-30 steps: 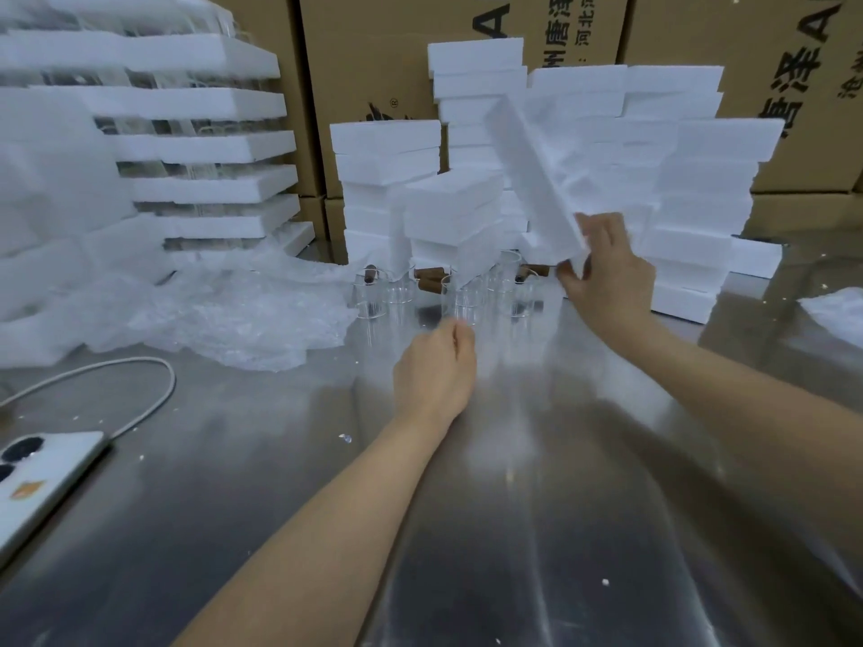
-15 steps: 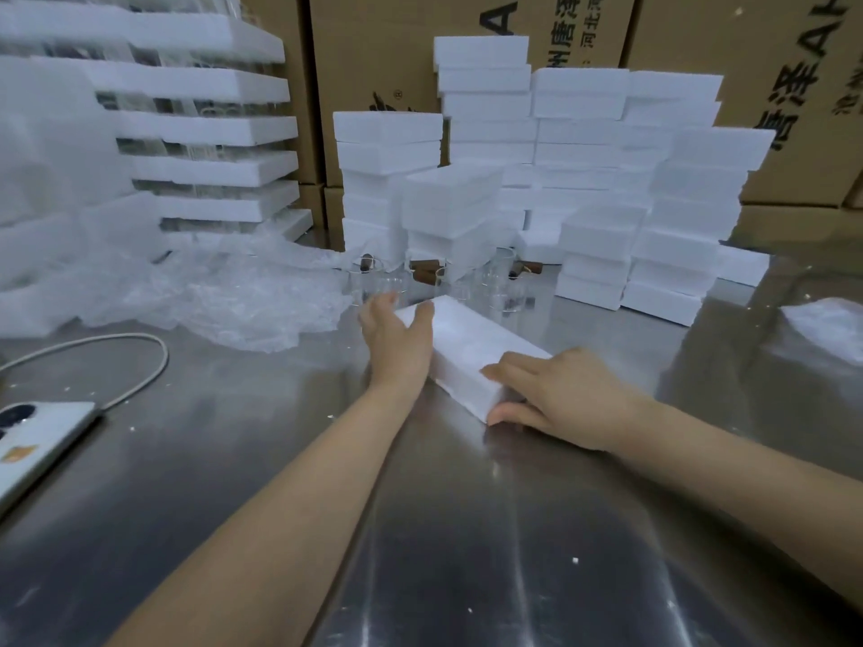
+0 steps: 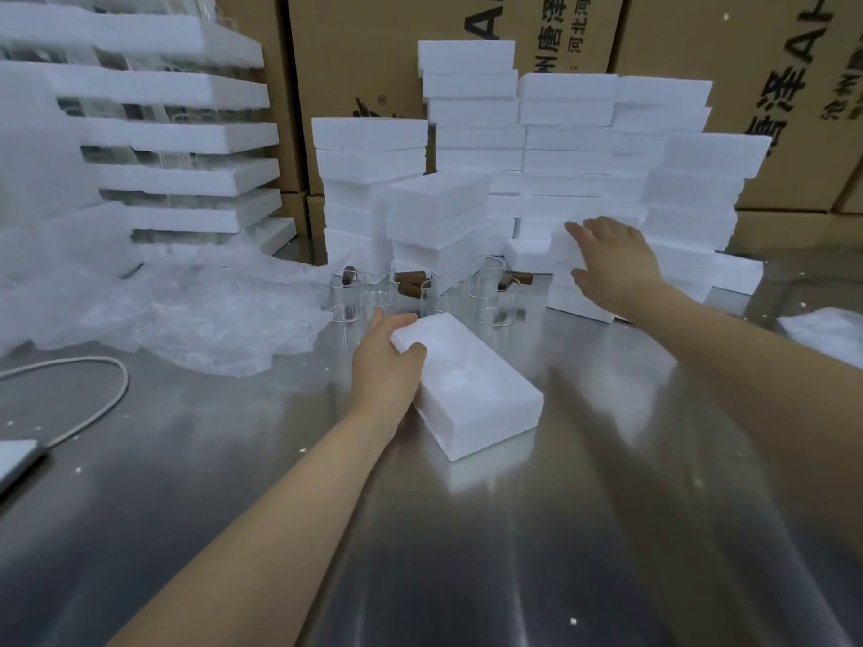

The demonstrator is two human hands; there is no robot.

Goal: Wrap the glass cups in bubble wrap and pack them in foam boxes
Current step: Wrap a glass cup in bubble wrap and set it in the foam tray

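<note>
In the head view, a brushed steel table (image 3: 467, 553) is filling the lower half of the frame, reflecting the light in streaks. Printed cardboard cartons (image 3: 355, 63) are walling off the back, with stacks of white foam boxes (image 3: 471, 86) standing in front of them across the upper centre and right. Foam trays (image 3: 187, 137) are piling up at the upper left, and crumpled bubble wrap (image 3: 196, 319) is spilling from them toward the centre.

The glass cups (image 3: 499, 310), some with brown handles, are clustering at mid-frame, just behind a single foam box (image 3: 471, 389) lying flat on the table. The left hand (image 3: 383, 361) is gripping that box at its far left corner, thumb on top. The right hand (image 3: 611, 259), well apart from it, is reaching with spread, straight fingers against a low foam stack (image 3: 574, 301) at centre right.

A pale cable (image 3: 93, 413) is looping along the left edge. Bare steel is stretching from the box to the bottom edge.
</note>
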